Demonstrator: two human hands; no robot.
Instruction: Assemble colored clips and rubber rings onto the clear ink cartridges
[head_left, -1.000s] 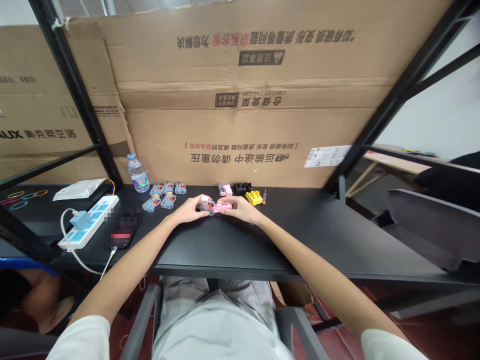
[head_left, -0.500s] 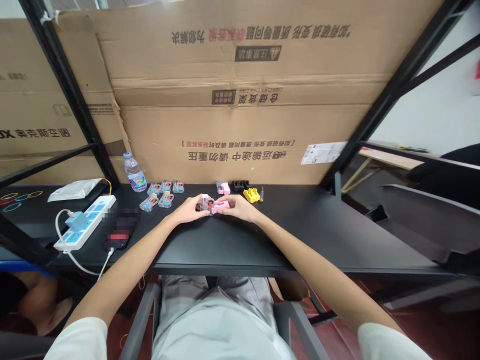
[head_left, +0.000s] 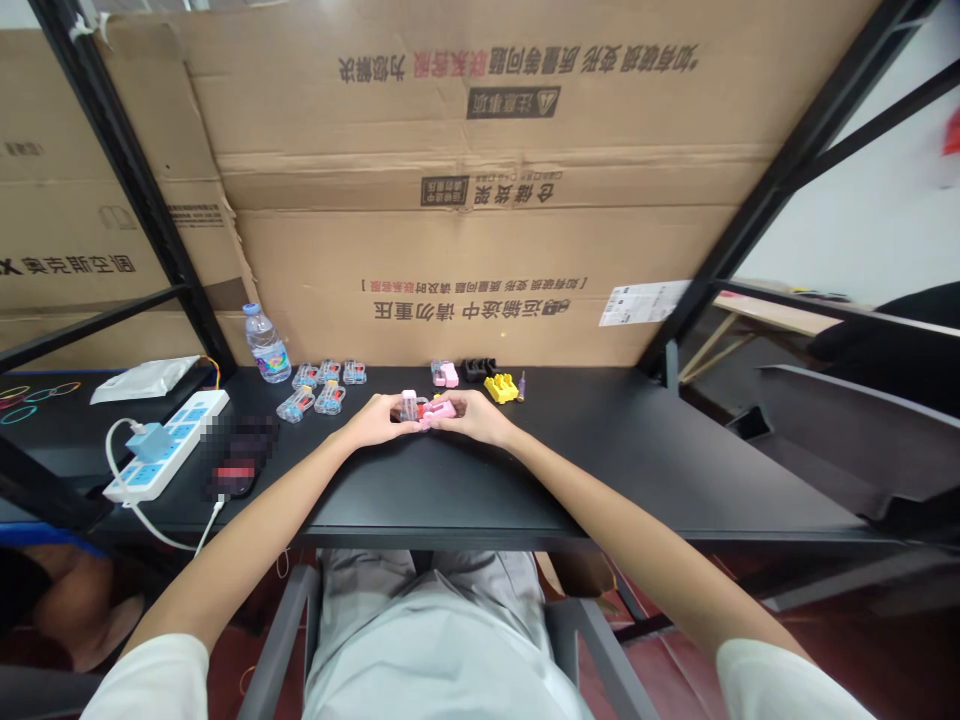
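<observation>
Pink plastic part [head_left: 440,410] is lying across the person's fingers, its long axis running left to right and rising slightly rightward, with a clear plastic block [head_left: 409,405] standing upright at its left end. The left hand [head_left: 379,421] is curling closed around the block while the right hand [head_left: 472,418] is pinching the pink part, both hands nearly meeting just above the black worktop [head_left: 600,480], well back from its front edge, with open room stretching rightward. Small clear plastic cases [head_left: 315,386] are sitting to the left, and a pink clip [head_left: 445,374], black holder [head_left: 478,370] and yellow piece [head_left: 501,388] are lining the back edge beneath the cardboard sheet [head_left: 480,250].
</observation>
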